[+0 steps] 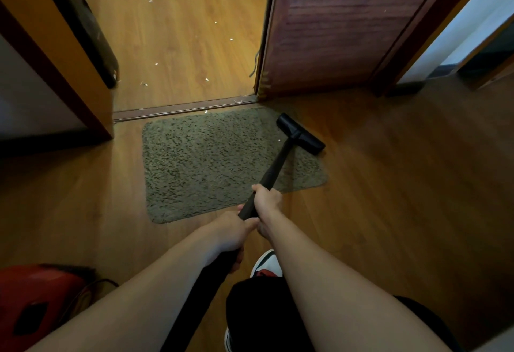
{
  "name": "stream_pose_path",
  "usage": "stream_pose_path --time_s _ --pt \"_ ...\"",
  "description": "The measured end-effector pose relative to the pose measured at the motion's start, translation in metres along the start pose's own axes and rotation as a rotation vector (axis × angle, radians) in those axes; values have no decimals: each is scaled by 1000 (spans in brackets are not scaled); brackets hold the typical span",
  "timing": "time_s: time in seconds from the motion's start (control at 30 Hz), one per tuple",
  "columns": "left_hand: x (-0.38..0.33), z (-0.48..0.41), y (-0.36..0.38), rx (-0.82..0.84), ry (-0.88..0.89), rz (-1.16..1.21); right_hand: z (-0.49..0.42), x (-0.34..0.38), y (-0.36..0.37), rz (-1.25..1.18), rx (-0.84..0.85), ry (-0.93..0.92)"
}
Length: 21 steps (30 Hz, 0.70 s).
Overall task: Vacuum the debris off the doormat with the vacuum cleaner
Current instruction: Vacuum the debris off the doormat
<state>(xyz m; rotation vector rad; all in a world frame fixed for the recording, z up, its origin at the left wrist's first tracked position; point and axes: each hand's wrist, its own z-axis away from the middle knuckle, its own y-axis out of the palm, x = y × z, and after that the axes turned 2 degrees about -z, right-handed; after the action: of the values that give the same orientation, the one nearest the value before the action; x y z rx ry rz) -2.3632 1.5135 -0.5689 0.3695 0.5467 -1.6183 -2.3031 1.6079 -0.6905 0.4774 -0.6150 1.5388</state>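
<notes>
Both hands are gripping the vacuum wand (pixel 274 168): right hand (pixel 267 198) is wrapped around it further down the tube, left hand (pixel 230 236) is clamped just behind it, nearer the hose. The floor head (pixel 300 134) is sitting on the doormat (pixel 205 162) at its far right corner, partly overhanging the right edge. One pale scrap (pixel 279 140) is lying just beside the head, another (pixel 206 111) at the mat's far edge. Wand looks rigid and light; a two-handed grip is giving good steering. Mat looks soft, shaggy and light, so likely to bunch or slide on the wood floor (pixel 389 184). The red canister (pixel 36 301) is sitting at the person's left.
</notes>
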Motion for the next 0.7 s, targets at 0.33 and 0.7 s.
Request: stream_pose_path --time_s 0.33,0.7 --pt "43 42 -24 -22 -32 13 56 -31 31 24 72 24" --pt "127 102 -54 6 -101 24 118 -117 68 113 100 64"
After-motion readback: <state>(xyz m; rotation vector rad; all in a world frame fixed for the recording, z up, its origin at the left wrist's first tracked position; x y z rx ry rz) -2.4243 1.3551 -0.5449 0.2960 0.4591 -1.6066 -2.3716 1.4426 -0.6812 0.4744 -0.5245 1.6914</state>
